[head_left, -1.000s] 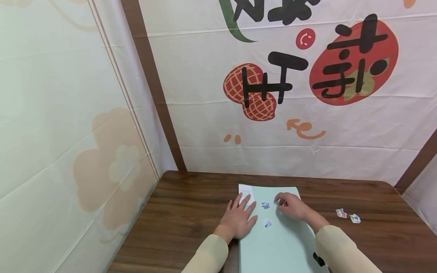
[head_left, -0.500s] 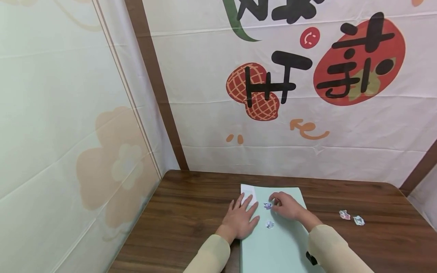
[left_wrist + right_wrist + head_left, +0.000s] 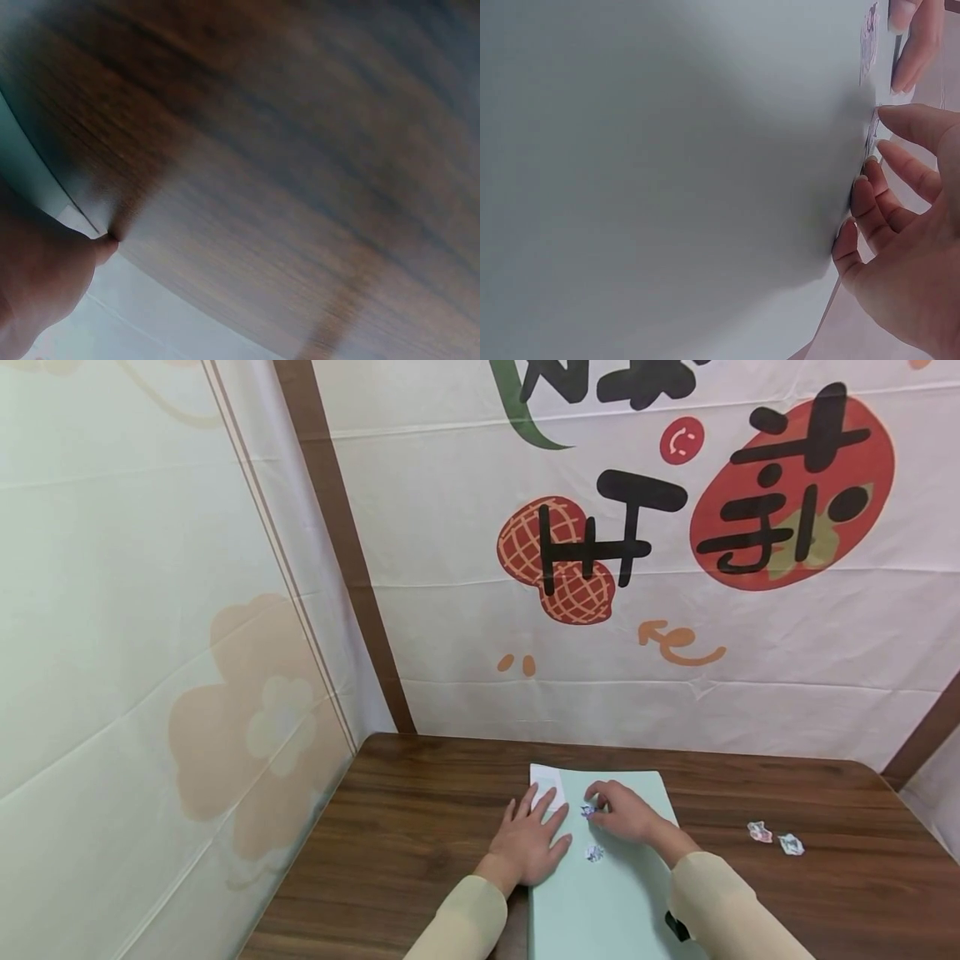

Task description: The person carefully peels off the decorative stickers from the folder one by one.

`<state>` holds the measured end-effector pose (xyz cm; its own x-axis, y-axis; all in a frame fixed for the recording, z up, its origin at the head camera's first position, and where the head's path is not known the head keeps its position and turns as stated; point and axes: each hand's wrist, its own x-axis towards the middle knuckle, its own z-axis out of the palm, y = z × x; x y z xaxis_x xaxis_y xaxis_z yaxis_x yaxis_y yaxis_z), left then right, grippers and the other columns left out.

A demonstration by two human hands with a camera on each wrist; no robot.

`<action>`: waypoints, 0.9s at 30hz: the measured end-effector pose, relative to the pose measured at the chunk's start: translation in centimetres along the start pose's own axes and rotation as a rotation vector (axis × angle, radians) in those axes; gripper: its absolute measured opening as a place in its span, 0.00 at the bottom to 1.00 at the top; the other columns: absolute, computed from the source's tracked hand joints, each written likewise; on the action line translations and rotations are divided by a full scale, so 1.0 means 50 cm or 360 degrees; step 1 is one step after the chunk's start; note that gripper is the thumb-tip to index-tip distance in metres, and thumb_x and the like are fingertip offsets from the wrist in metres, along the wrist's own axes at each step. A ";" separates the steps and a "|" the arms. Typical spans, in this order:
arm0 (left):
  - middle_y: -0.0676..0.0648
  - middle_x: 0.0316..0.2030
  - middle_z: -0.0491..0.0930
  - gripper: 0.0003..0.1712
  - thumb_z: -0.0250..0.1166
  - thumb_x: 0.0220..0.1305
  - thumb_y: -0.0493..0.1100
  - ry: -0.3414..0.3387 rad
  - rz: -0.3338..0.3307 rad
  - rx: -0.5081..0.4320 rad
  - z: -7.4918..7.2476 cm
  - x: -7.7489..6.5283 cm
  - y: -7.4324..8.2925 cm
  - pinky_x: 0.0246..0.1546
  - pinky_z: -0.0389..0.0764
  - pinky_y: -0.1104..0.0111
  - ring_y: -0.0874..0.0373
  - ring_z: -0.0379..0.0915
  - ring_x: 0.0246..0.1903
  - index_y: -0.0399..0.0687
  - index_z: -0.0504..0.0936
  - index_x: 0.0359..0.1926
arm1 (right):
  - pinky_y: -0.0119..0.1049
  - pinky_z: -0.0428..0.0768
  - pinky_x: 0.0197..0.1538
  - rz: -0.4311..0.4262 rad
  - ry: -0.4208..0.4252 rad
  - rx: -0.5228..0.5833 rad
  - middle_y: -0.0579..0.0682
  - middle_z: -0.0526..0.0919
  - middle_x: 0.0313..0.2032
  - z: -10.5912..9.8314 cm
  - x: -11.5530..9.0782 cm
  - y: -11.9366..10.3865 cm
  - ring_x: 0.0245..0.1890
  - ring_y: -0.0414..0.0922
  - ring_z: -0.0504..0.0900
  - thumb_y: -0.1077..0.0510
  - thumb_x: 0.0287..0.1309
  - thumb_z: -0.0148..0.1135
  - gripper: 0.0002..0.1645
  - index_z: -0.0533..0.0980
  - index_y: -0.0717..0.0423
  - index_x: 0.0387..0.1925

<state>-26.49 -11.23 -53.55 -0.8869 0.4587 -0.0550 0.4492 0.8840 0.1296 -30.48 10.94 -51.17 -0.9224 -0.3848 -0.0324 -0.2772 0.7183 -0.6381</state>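
Observation:
A pale green board (image 3: 585,902) lies on the table, with a white paper slip (image 3: 546,777) at its far left corner. My left hand (image 3: 521,847) rests flat on the board's left edge, fingers spread, fingertips over the slip. Two small purple paper cutouts lie on the board. My right hand (image 3: 626,814) is at the far cutout (image 3: 588,811), pinching at it with thumb and forefinger, and partly hides it. In the right wrist view, the thumb (image 3: 911,120) and forefinger meet opposite sides of this cutout (image 3: 873,131). The nearer cutout (image 3: 594,853) lies untouched.
Two more paper cutouts, one pinkish (image 3: 760,832) and one bluish (image 3: 791,844), lie on the wooden table (image 3: 405,843) right of the board. A printed cloth (image 3: 450,635) hangs behind the table. A small black object (image 3: 677,927) shows under the right sleeve.
My right hand has moved left across the board to the far purple cutout, now covering part of it. The left hand stays on the board's left edge. The head view has shifted slightly.

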 end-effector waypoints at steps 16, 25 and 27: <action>0.56 0.82 0.46 0.36 0.33 0.77 0.70 -0.0025 -0.0010 0.0001 0.000 0.004 0.000 0.74 0.53 0.42 0.48 0.33 0.81 0.70 0.58 0.80 | 0.47 0.77 0.47 0.0051 -0.0019 -0.0021 0.49 0.78 0.37 0.002 0.008 -0.002 0.38 0.45 0.75 0.65 0.64 0.65 0.08 0.78 0.58 0.45; 0.56 0.82 0.46 0.36 0.33 0.77 0.70 -0.0028 -0.0014 0.0020 0.001 0.006 0.000 0.74 0.54 0.42 0.49 0.33 0.81 0.70 0.58 0.80 | 0.44 0.76 0.44 0.0018 -0.0038 0.0002 0.49 0.77 0.36 -0.002 0.010 -0.007 0.37 0.45 0.74 0.65 0.67 0.61 0.05 0.76 0.58 0.43; 0.56 0.82 0.46 0.36 0.33 0.77 0.70 -0.0032 -0.0019 0.0022 0.001 0.005 0.000 0.74 0.54 0.43 0.49 0.33 0.81 0.70 0.58 0.80 | 0.44 0.76 0.44 0.0021 -0.0045 0.0017 0.49 0.77 0.36 -0.002 0.010 -0.008 0.36 0.45 0.73 0.65 0.67 0.60 0.04 0.76 0.58 0.42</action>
<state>-26.71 -11.10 -53.61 -0.8898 0.4500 -0.0764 0.4404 0.8904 0.1154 -30.84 10.54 -50.85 -0.9180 -0.3918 -0.0622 -0.2623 0.7172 -0.6457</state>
